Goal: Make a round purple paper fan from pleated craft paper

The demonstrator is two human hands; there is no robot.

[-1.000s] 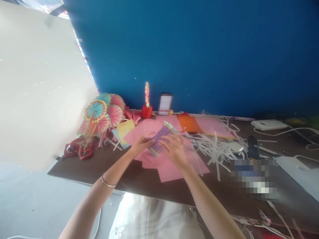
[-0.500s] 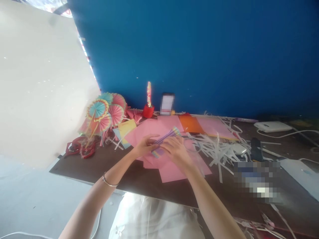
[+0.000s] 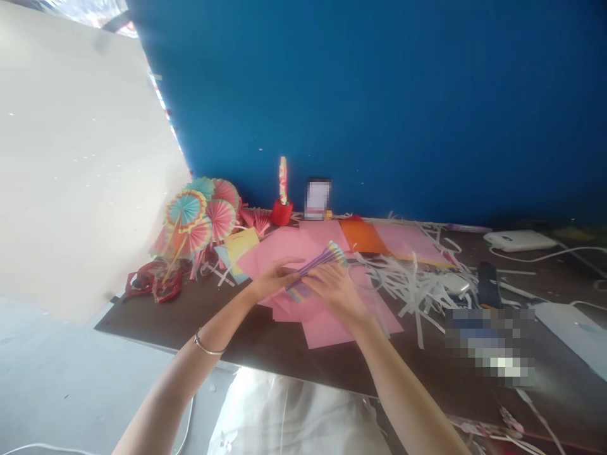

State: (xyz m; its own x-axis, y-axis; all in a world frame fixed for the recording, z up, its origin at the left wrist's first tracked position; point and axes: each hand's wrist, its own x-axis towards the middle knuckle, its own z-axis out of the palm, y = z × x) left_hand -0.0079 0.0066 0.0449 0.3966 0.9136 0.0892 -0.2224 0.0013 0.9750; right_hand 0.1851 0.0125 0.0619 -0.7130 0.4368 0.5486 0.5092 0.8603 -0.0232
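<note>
Between my two hands is a narrow pleated paper fan (image 3: 334,254), purple with yellow and pale blue bands at its ends. My left hand (image 3: 279,278) pinches it near the middle from the left. From the right, my right hand (image 3: 332,285) has its fingers closed over the pleats, hiding part of them. The upper right end of the fan flares out a little past my fingers. Beneath both hands lie overlapping pink paper sheets (image 3: 327,332).
Paper fan rosettes (image 3: 186,210) cluster at the back left, beside red-handled scissors (image 3: 165,285). A red pot (image 3: 281,213) with a patterned stick and a phone (image 3: 317,199) stand against the blue wall. White paper strips (image 3: 403,284) lie tangled on the right.
The upper right end of the pleated fan has spread slightly wider. My right hand has shifted a little lower along the pleats; my left hand stays nearly in place.
</note>
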